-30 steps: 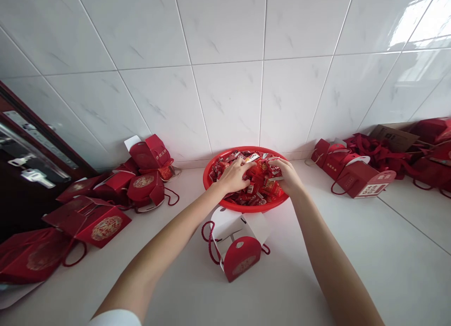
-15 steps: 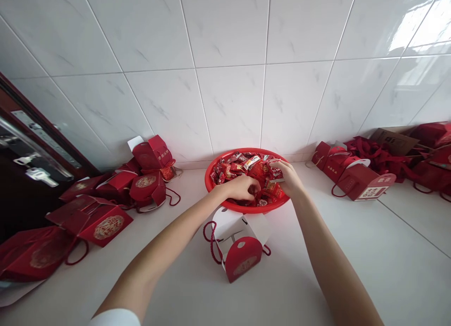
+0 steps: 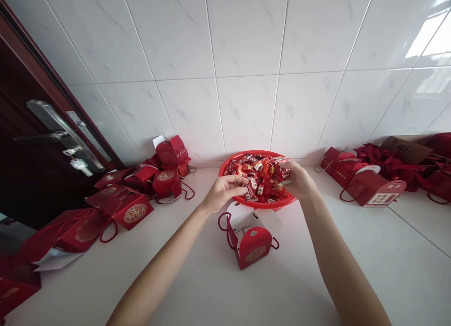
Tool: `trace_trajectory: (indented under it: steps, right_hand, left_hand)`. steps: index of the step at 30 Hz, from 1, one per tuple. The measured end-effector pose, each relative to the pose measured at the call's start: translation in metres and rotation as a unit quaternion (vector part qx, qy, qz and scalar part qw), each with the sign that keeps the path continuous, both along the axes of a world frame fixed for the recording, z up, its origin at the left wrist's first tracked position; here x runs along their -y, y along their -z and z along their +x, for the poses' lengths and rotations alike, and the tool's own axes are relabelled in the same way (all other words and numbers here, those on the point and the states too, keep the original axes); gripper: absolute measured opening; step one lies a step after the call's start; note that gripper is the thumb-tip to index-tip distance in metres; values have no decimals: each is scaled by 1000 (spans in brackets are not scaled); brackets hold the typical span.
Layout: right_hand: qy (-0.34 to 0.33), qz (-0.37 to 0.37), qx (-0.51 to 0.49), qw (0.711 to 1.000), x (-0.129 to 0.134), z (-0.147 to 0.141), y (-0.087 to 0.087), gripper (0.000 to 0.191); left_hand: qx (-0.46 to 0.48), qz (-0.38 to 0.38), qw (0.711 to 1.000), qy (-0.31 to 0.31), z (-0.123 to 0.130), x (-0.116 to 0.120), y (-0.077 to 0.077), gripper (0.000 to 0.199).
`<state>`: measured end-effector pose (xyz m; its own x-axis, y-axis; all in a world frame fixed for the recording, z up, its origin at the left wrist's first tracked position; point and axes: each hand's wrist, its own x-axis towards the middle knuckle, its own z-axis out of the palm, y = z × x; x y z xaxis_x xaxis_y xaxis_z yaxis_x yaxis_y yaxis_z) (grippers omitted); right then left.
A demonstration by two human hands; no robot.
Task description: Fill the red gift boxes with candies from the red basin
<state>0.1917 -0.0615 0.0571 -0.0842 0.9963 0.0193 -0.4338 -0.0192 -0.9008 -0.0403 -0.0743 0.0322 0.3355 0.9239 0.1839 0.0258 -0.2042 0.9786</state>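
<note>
Red sweets (image 3: 276, 173) are gripped in the right hand (image 3: 299, 181), the left hand (image 3: 221, 193) slightly parted, its hold unclear.

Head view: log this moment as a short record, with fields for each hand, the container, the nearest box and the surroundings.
Left hand: at the basin's near-left rim, fingertips by sweets; grip unclear
Right hand: holding shiny red wrapped packets
Container: rounded red plastic basin, holding small wrapped sweets
Nearest box: red cardboard box with white interior and rope handles, open, in front of basin
Surroundings: red cardboard boxes on both sides
</note>
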Motion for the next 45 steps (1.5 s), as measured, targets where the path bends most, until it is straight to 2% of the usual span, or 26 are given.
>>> trace_trajectory:
  steps: [5, 9, 11, 15, 17, 22, 28, 33, 37, 41, 43, 45]
  right_hand:
    - [-54, 33, 25, 998, 28, -9, -16, 20]
    - [-84, 68, 62, 992, 43, -9, -22, 18]
    - [-102, 101, 107, 984, 49, -5, -24, 16]
    - [-161, 134, 248, 946, 57, 1, -29, 15]
    - [-186, 136, 313, 922, 59, 1, -29, 14]
    - [-205, 167, 398, 878, 61, -4, -29, 12]
    - [-213, 172, 430, 860, 61, -6, -27, 14]
    - [-244, 187, 453, 837, 62, -14, -22, 12]
    - [-278, 201, 478, 809, 62, -20, -20, 10]
    - [-245, 213, 468, 822, 62, -21, -18, 14]
    - [-228, 222, 454, 832, 62, -22, -17, 16]
    - [-220, 236, 457, 829, 61, -24, -15, 18]
  left_hand:
    - [-9, 20, 1000, 9, -2, 29, -18, 36]
    - [-36, 66, 997, 26, 1, 37, -26, 52]
    - [-56, 59, 996, 33, 1, 38, -28, 56]
    - [-137, 22, 988, 73, -4, 39, -30, 38]
    - [-184, 39, 979, 83, -6, 41, -32, 27]
    - [-310, 84, 942, 100, -8, 47, -37, 25]
    - [-451, 120, 877, 112, -16, 55, -44, 46]
    - [-541, 53, 829, 131, -28, 60, -49, 67]
    - [-554, 45, 818, 147, -31, 59, -50, 77]
    - [-563, 33, 813, 145, -31, 58, -49, 78]
    - [-555, 40, 819, 144, -28, 60, -48, 72]
    - [-543, 44, 828, 133, -23, 63, -46, 61]
